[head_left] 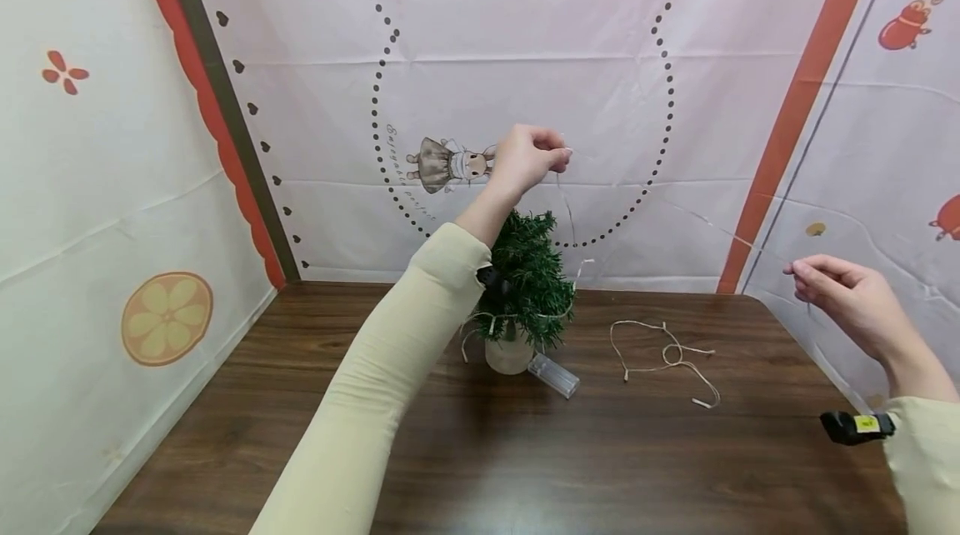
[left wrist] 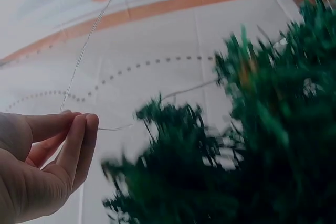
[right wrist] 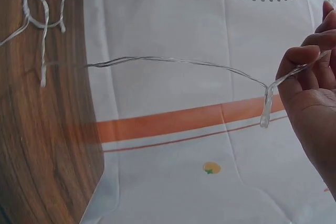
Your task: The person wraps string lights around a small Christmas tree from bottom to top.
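While the left hand [head_left: 529,157] pinches a thin light string [right wrist: 157,58] above the tree [head_left: 532,277] at mid-frame, the right hand [head_left: 855,299] pinches it far right, probably to keep slack off the tree; a clear box [head_left: 553,375] lies beside the pot [head_left: 508,357], lower centre.

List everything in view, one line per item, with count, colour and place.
Table: one, brown, beneath the tabletop items
Printed cloth: panel count unclear, mostly whitish, behind and beside the table
Small tree: one, green, mid-table towards the back
Pot: one, whitish, under the tree
Plastic box: one, transparent, on the table beside the pot
Cord: pieces unclear, whitish, across the lower branches and on the table
Thin wire: strands unclear, silvery, in the air
Wrist devices: two, black, one per wrist
Sleeves: two, pale yellow, on the arms
Left hand: one, bare, above the tree
Right hand: one, bare, far right
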Available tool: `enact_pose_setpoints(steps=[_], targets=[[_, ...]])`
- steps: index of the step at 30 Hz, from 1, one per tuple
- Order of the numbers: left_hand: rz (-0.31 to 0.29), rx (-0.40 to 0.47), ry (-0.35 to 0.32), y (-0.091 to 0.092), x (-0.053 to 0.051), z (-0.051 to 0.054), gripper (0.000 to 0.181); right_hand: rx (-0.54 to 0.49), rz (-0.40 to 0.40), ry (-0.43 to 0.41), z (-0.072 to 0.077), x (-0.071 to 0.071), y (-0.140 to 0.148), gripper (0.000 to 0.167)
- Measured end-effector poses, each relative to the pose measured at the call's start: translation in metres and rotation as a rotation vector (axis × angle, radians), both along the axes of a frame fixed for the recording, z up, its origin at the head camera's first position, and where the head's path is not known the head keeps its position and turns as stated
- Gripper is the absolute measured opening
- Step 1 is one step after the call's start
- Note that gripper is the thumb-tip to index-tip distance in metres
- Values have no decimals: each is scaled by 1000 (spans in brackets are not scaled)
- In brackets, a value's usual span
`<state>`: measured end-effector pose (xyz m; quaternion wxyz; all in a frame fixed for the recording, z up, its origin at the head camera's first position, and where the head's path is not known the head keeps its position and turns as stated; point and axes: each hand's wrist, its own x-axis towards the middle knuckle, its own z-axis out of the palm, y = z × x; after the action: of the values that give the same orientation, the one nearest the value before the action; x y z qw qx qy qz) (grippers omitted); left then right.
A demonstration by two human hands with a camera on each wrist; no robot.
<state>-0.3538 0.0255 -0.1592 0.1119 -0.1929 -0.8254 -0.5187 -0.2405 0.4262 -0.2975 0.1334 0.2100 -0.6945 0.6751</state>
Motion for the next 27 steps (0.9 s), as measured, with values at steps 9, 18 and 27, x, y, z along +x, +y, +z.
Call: enact_pose_setpoints(steps=[9,18,27], targets=[[55,102,-1,-21,-19,-6,13,-50,46,15,3,-7,-6,29],[87,186,-11,-41,-37,-21,14,-150,101,66,17,-20,-26,21],[126,265,-82,-56,-49,-39,17,-351,225,65,35,-31,-45,24]])
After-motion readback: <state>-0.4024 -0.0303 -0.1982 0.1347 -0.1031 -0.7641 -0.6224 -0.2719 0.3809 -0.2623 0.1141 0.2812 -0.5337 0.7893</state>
